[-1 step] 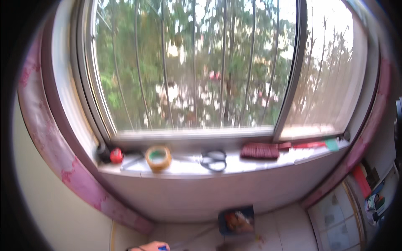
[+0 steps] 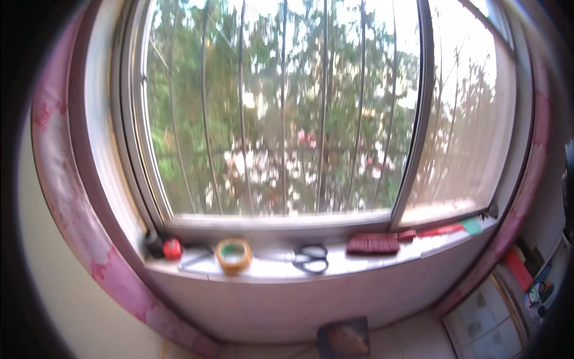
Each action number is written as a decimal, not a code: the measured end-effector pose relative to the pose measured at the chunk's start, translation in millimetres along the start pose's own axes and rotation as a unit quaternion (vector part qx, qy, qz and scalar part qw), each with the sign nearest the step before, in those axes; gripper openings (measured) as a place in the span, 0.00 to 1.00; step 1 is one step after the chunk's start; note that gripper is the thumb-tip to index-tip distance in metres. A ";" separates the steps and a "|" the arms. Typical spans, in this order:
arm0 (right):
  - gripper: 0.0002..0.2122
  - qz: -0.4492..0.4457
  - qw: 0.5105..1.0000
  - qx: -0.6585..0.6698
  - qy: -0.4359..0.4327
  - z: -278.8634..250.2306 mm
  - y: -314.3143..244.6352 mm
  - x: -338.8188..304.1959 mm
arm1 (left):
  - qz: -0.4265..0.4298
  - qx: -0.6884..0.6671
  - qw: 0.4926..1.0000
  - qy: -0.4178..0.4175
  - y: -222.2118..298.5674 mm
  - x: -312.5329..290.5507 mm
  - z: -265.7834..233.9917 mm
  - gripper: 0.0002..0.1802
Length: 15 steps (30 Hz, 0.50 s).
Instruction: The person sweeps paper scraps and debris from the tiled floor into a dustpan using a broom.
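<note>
Neither of my hands shows at this moment. At the lower edge is a dark blue dustpan [image 2: 344, 340] with orange-brown and pale bits in it, blurred and partly cut off. On the windowsill [image 2: 275, 270], from left to right, lie a small red round thing [image 2: 173, 249], a roll of yellow-brown tape [image 2: 234, 256] on its side, a pair of scissors [image 2: 312, 258] with black handles, and a dark red brush [image 2: 373, 244] with its bristles toward me.
A barred window [image 2: 284, 119] with trees outside rises behind the sill. A black object [image 2: 153, 244] stands in the sill's left corner, a red and green tool [image 2: 445, 230] at its right. Pink patterned trim [image 2: 72, 197] frames the opening. A low tiled cabinet [image 2: 484, 317] is at lower right.
The view has tilted upward, so the sill and the dustpan sit lower in the picture. A hand with something blue, earlier at the lower left edge, has left the view.
</note>
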State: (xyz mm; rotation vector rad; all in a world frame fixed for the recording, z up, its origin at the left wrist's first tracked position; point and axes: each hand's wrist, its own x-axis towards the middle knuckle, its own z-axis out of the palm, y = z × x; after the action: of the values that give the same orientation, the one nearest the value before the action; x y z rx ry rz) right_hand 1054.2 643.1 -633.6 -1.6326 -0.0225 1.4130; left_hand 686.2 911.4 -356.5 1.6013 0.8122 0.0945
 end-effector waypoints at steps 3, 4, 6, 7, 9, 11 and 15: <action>0.10 -0.028 1.000 0.000 -0.002 34.3 -73.2 19.9 | -0.037 -0.037 0.998 -0.029 21.2 8.3 -4.1 0.10; 0.10 -0.039 0.999 -0.002 -0.009 48.1 -93.3 25.8 | -0.039 -0.052 0.997 -0.044 16.1 12.4 -7.6 0.10; 0.09 -0.063 0.998 -0.004 -0.017 65.8 -127.8 33.1 | -0.032 -0.057 0.995 -0.073 20.7 24.7 -18.0 0.09; 0.09 -0.074 0.997 -0.002 -0.013 71.4 -142.3 35.7 | -0.043 -0.038 0.995 -0.076 10.2 34.4 -25.3 0.10; 0.08 -0.095 0.995 0.002 -0.005 76.9 -163.3 37.9 | -0.060 -0.008 0.994 -0.087 -5.1 52.3 -33.9 0.11; 0.07 -0.107 0.994 0.013 0.002 77.5 -176.9 39.7 | -0.047 0.024 0.995 -0.089 -2.7 60.0 -39.2 0.12; 0.06 -0.113 0.992 0.040 0.032 67.9 -179.5 33.6 | -0.060 0.107 0.989 -0.082 12.4 78.2 -44.8 0.13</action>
State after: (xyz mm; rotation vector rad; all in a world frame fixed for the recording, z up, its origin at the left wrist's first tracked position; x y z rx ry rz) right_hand 1108.1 803.4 -536.9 -1.5551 -0.1091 1.1750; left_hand 727.7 991.8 -365.4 1.7312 0.8089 -0.2148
